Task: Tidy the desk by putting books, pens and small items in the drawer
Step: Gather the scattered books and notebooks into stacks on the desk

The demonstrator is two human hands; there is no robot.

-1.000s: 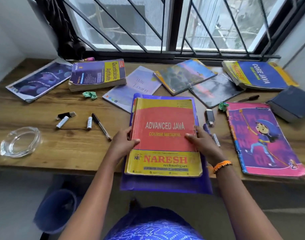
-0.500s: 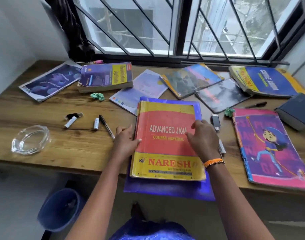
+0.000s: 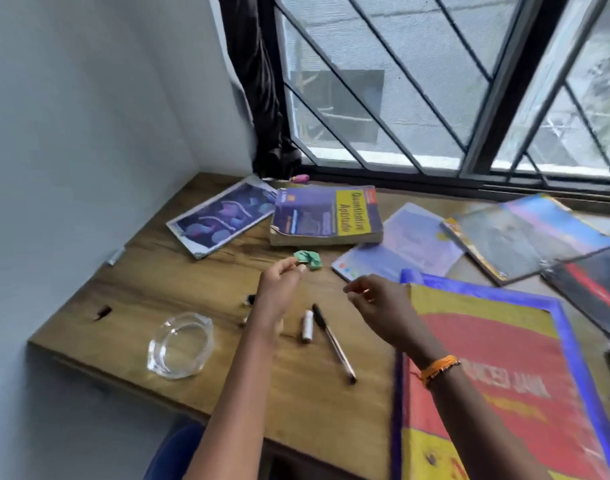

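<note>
1. While both forearms reach forward over the wooden desk (image 3: 130,292), the left hand (image 3: 279,285) is stretched toward a crumpled green wrapper (image 3: 308,259), its thumb and forefinger tips right at the wrapper's near edge; blur hides whether they pinch it or only touch it.
2. Its other fingers are loosely curled under the palm, and the wrist is bent slightly upward.
3. To the right of those fingers, the right hand (image 3: 379,306) hovers above the desk with fingers loosely curled and a small gap between thumb and forefinger, holding nothing; an orange band (image 3: 438,367) circles its wrist.
4. Below and between the two hands lie a black pen (image 3: 333,341) and a small white cap (image 3: 307,325), side by side on the wood.
5. Just beyond the left fingertips sits the thick Quantitative Aptitude book (image 3: 326,216), with a thin purple booklet (image 3: 220,218) to its left.
6. Under the right forearm lies the red-and-yellow book (image 3: 504,358) on a blue folder (image 3: 560,320).
7. Near the left elbow rests a clear glass ashtray (image 3: 180,344).
</note>
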